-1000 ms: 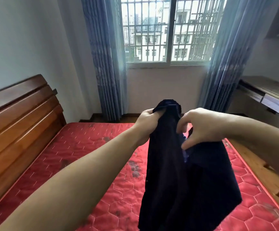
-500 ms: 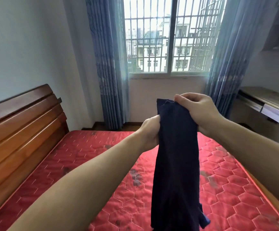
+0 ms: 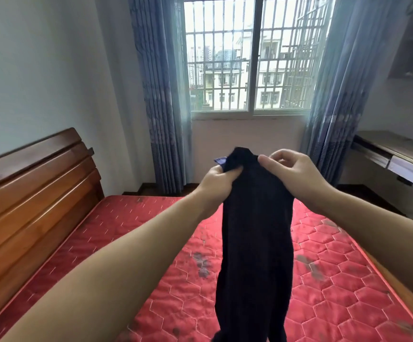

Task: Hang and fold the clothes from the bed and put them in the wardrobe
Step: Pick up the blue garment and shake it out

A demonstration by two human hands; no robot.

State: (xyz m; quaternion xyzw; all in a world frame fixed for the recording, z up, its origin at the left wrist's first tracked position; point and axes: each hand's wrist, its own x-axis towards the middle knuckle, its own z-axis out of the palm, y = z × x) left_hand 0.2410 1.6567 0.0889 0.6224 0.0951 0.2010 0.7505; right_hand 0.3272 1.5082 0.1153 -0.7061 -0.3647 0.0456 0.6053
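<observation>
A dark navy garment (image 3: 256,243) hangs in the air above the bed (image 3: 131,243), bunched into a long narrow column. My left hand (image 3: 219,180) grips its top left edge, where a small blue patch of fabric shows. My right hand (image 3: 291,172) pinches the top right edge with thumb and curled fingers. The garment's lower end runs out of the frame at the bottom. The wardrobe is not in view.
The bed has a red quilted mattress and a wooden headboard (image 3: 32,198) on the left. A barred window (image 3: 252,58) with blue curtains (image 3: 161,95) faces me. A wooden desk (image 3: 398,154) stands at the right wall.
My right hand came down from the garment's raised top to level with my left hand and now pinches the right edge. The garment's top sits lower and bunched between both hands.
</observation>
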